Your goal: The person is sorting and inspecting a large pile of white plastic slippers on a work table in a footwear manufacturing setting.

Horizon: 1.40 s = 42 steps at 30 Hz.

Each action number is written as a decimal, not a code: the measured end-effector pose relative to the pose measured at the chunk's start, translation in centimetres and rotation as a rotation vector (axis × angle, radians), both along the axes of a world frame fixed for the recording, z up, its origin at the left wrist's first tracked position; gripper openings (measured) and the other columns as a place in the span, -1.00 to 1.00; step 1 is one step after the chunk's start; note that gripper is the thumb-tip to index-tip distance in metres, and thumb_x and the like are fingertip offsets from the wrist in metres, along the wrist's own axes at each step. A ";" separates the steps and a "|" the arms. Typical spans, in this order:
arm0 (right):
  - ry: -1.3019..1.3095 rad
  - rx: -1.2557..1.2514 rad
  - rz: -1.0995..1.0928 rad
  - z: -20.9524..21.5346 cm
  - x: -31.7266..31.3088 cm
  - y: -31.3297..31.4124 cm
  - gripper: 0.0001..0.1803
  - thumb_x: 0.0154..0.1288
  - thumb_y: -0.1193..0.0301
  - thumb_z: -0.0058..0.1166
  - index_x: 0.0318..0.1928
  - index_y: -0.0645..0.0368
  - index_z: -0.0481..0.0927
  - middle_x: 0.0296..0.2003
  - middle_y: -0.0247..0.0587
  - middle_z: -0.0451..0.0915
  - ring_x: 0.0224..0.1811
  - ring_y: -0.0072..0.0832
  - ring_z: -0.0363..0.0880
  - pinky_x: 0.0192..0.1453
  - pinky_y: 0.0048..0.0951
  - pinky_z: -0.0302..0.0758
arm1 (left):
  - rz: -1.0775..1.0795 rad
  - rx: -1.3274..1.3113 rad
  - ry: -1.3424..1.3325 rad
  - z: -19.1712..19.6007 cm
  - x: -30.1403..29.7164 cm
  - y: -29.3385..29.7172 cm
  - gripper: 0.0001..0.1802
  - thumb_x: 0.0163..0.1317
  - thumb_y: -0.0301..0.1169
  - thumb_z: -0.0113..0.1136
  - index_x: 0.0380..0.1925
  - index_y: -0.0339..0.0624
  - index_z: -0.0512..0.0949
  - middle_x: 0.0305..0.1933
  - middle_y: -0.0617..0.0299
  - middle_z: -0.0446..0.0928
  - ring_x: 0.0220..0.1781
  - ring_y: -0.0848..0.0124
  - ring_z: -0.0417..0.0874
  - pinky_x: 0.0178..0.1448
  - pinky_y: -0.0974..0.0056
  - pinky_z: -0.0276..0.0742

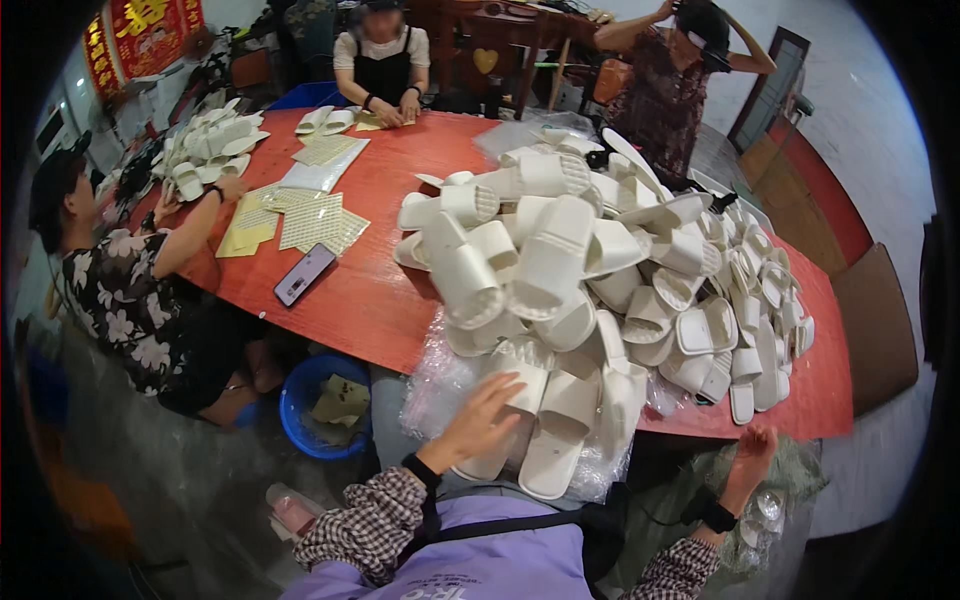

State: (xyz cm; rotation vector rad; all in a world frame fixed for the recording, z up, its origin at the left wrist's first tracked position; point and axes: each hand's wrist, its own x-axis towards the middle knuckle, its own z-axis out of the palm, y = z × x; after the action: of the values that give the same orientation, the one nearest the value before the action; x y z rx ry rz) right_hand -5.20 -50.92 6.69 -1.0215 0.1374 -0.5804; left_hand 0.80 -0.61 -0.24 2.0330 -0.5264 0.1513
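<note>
My left hand (pixel 478 425) is open, fingers stretched out, over the white slippers (pixel 568 402) on clear plastic wrap (pixel 432 385) at my lap. Whether it touches them, I cannot tell. Off to the right, my right hand (pixel 752 465) is held away from the slippers. It looks empty, with its fingers loosely bent and apart. Just below it lies a clear plastic bag (pixel 768 520) with pale slippers inside. In front of me a large heap of white slippers (pixel 560 250) covers the right part of the red table (pixel 400 270), some stacked on others.
A phone (pixel 305 274) and yellowish printed sheets (pixel 322 225) lie on the table's left part. A second slipper pile (pixel 212 145) is farther left. A blue basin (pixel 300 415) stands on the floor. One person sits left, another works across, and a third stands right with raised arms.
</note>
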 end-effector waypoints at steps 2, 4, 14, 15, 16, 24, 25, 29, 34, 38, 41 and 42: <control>0.204 -0.376 -0.172 2.9 1.3 4.7 -0.87 0.40 0.34 0.02 -0.31 0.04 0.40 -0.37 -0.48 0.41 -0.29 -0.65 0.43 -0.16 -0.59 0.39 | -0.031 0.089 -0.023 0.4 0.7 1.1 -0.47 0.23 -0.36 0.21 0.22 -0.16 0.42 0.34 0.03 0.34 0.42 0.04 0.29 0.46 0.04 0.18; 0.385 -0.966 -0.028 3.4 2.0 6.7 -0.82 0.37 0.41 0.03 -0.07 0.17 0.53 -0.25 -0.42 0.48 -0.24 -0.63 0.42 -0.13 -0.57 0.39 | -0.059 0.174 -0.049 0.6 1.0 1.0 -0.45 0.23 -0.35 0.22 0.24 -0.18 0.40 0.33 0.00 0.34 0.40 0.02 0.29 0.46 0.08 0.19; 0.125 -1.866 0.365 -2.6 6.5 18.0 0.00 -0.15 0.64 0.20 0.42 0.05 0.18 0.43 0.17 0.01 0.12 0.06 0.46 0.09 -0.10 0.50 | 0.268 0.181 -0.082 0.0 0.2 2.2 -0.30 0.10 -0.46 0.28 0.30 -0.16 0.33 0.40 -0.09 0.18 0.44 -0.12 0.15 0.43 -0.11 0.12; 0.118 -1.954 0.399 -2.5 7.1 18.4 0.02 -0.19 0.63 0.19 0.42 -0.01 0.20 0.45 0.18 -0.05 0.04 0.08 0.52 0.06 -0.10 0.51 | 0.382 0.279 -0.107 1.0 0.4 2.6 -0.22 0.09 -0.44 0.30 0.36 -0.10 0.26 0.44 -0.12 0.07 0.47 -0.16 0.05 0.42 -0.22 0.05; 0.112 -1.949 0.403 -2.2 7.7 18.7 0.02 -0.19 0.63 0.19 0.42 -0.01 0.20 0.45 0.18 -0.05 0.04 0.08 0.52 0.06 -0.10 0.51 | 0.494 0.377 -0.132 1.6 0.5 2.9 -0.15 0.08 -0.43 0.31 0.41 -0.05 0.18 0.48 -0.14 -0.04 0.50 -0.21 -0.05 0.41 -0.34 -0.02; 0.141 -2.060 0.467 -1.5 11.4 19.9 -0.16 -0.18 0.43 0.32 0.25 -0.09 0.36 0.30 0.17 0.17 -0.24 0.06 0.61 -0.17 -0.08 0.57 | 0.567 0.386 -0.085 -0.6 3.4 4.3 0.05 -0.02 -0.41 0.39 0.48 0.23 0.05 0.56 -0.14 -0.31 0.52 -0.40 -0.32 0.34 -0.55 -0.14; 0.161 -2.072 0.507 -1.0 11.6 20.3 -0.25 -0.16 0.40 0.33 0.17 -0.05 0.41 0.23 0.14 0.26 -0.27 0.03 0.61 -0.19 -0.09 0.56 | 0.490 0.389 -0.101 -0.3 3.7 4.1 0.03 -0.01 -0.43 0.36 0.47 0.32 0.08 0.56 -0.12 -0.30 0.53 -0.37 -0.32 0.33 -0.55 -0.10; -0.153 -1.980 0.370 -3.0 11.2 18.6 -0.63 -0.10 0.42 0.30 -0.19 0.09 0.53 -0.04 -0.05 0.45 -0.37 -0.08 0.59 -0.31 -0.12 0.52 | 0.308 0.532 -0.160 -0.2 4.7 3.1 -0.03 0.00 -0.48 0.29 0.42 0.52 0.17 0.56 -0.05 -0.18 0.55 -0.28 -0.24 0.33 -0.48 0.04; -0.004 -1.798 0.329 -0.4 8.2 19.0 -0.82 0.07 0.44 0.28 -0.34 0.14 0.52 -0.24 -0.12 0.46 -0.44 -0.25 0.58 -0.37 -0.25 0.52 | 0.286 0.465 -0.131 -0.2 5.9 3.7 -0.09 0.04 -0.50 0.24 0.40 0.53 0.22 0.54 0.00 -0.05 0.53 -0.25 -0.11 0.34 -0.36 0.14; 0.176 -1.379 0.201 2.7 6.9 16.8 -0.84 0.11 0.56 0.24 -0.36 0.25 0.49 -0.31 -0.27 0.42 -0.52 -0.53 0.48 -0.45 -0.52 0.42 | 0.275 0.478 -0.120 0.2 6.8 4.3 -0.09 0.05 -0.51 0.23 0.40 0.52 0.21 0.54 0.03 -0.02 0.52 -0.26 -0.09 0.33 -0.33 0.20; 0.282 -1.177 0.119 6.5 7.8 13.3 -0.86 0.14 0.55 0.24 -0.36 0.23 0.50 -0.38 -0.36 0.43 -0.53 -0.66 0.40 -0.47 -0.57 0.33 | 0.268 0.443 -0.122 0.1 8.0 4.6 -0.07 0.05 -0.52 0.23 0.43 0.45 0.17 0.52 0.02 0.01 0.51 -0.29 -0.09 0.37 -0.32 0.15; 0.320 -1.055 0.101 7.7 8.5 11.7 -0.88 0.16 0.53 0.23 -0.37 0.20 0.51 -0.42 -0.41 0.43 -0.52 -0.70 0.37 -0.48 -0.58 0.30 | 0.263 0.423 -0.107 0.4 8.4 4.5 -0.06 0.04 -0.52 0.23 0.44 0.42 0.15 0.51 0.01 0.03 0.51 -0.29 -0.08 0.39 -0.33 0.13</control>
State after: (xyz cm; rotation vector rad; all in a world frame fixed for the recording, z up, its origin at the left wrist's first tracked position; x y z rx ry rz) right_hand 3.27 -39.18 14.43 -2.1342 0.0511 -0.3732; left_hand 9.24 3.91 0.14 2.5157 -0.3753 0.3306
